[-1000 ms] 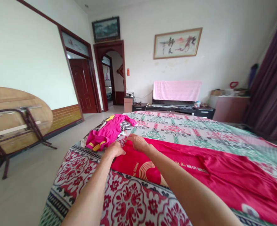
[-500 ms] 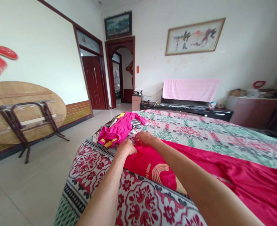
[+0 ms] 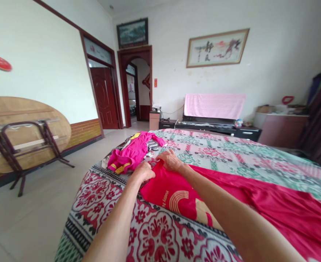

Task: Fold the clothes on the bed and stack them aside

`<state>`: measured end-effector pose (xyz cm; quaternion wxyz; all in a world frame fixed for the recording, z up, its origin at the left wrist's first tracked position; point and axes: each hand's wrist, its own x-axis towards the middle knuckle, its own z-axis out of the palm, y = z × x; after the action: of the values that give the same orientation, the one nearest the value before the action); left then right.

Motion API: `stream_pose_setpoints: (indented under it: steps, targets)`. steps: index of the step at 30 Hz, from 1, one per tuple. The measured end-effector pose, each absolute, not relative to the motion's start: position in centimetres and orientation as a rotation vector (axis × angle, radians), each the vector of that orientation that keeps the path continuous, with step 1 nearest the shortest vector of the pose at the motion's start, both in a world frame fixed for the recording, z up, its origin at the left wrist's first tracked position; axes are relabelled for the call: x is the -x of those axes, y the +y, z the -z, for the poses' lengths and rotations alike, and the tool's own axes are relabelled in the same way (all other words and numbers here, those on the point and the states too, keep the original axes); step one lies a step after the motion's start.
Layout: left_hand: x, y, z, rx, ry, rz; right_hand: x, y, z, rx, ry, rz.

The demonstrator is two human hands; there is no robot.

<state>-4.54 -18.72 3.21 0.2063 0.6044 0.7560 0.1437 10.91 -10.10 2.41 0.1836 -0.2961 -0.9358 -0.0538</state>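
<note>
A red garment point(image 3: 166, 183) with a gold arc print and lettering lies across the patterned bedcover, its far part running off to the right. My left hand point(image 3: 143, 173) is closed on its left edge. Close beside it, my right hand point(image 3: 170, 160) pinches the upper edge of the same cloth, the fingertips partly hidden. Just beyond my hands lies a bright pink garment point(image 3: 133, 149) with yellow trim, touched by neither hand.
The bed's patterned cover point(image 3: 160, 236) reaches down to the tiled floor point(image 3: 35, 207) on the left. A folded round table point(image 3: 26, 112) leans against the left wall. Beyond the bed stands a low black cabinet point(image 3: 209, 128), a pink cloth point(image 3: 214, 105) draped above it.
My right hand has lifted its edge of the red garment slightly, and the cloth between my hands looks flatter. More of its print shows. The view has shifted a little to the right.
</note>
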Motion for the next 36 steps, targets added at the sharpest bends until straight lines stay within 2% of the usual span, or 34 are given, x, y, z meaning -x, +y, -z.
stream_pose_setpoints:
  steps: [10,21,36]
  targets:
    - [-2.4,-20.7,-4.6,-1.876,1.864,-0.387,-18.0,-11.3,-3.0,0.872,-2.577,0.116]
    - [-10.9,-22.4,-3.9,-2.071,1.686,-0.382,-27.8,-13.5,0.7,0.988,-2.429,0.042]
    - [-14.4,-22.1,-2.9,-2.204,1.681,-0.464,-29.5,-13.2,1.8,0.959,-2.141,-0.179]
